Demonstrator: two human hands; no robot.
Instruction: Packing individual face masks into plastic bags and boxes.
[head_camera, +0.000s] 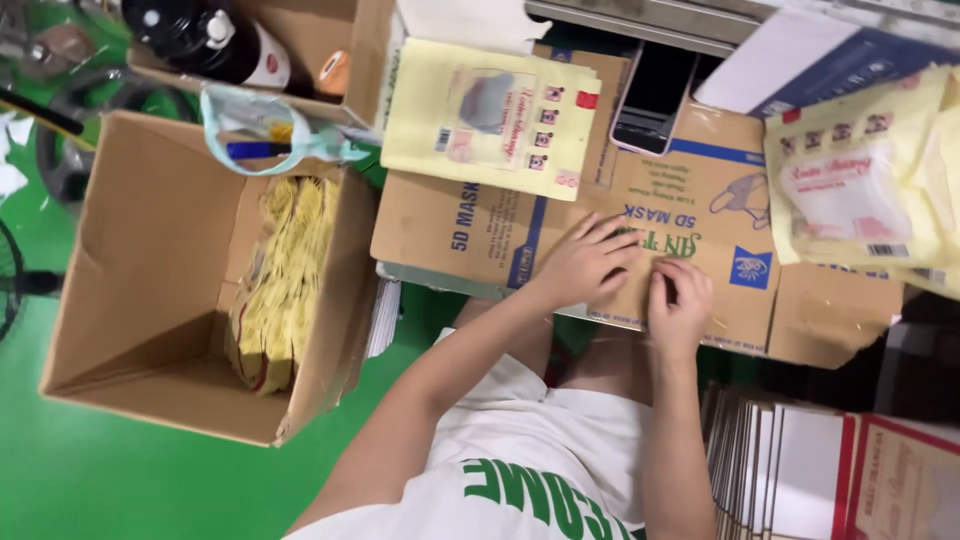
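Green floor frames a flattened cardboard sheet where the left hand spreads its fingers flat and the right hand curls fingers together; yellow packets wait beyond fingertips, others already fill the open box.

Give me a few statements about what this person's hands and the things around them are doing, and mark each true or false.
1. Both hands rest on a flattened cardboard sheet. True: the left hand lies flat and the right hand presses beside it.
2. The open carton on the left holds nothing. False: a stack of yellow packets stands in it.
3. A dark phone lies above the hands. True.
4. The right hand grips a bottle. False: it holds nothing; a dark bottle sits in a far box.
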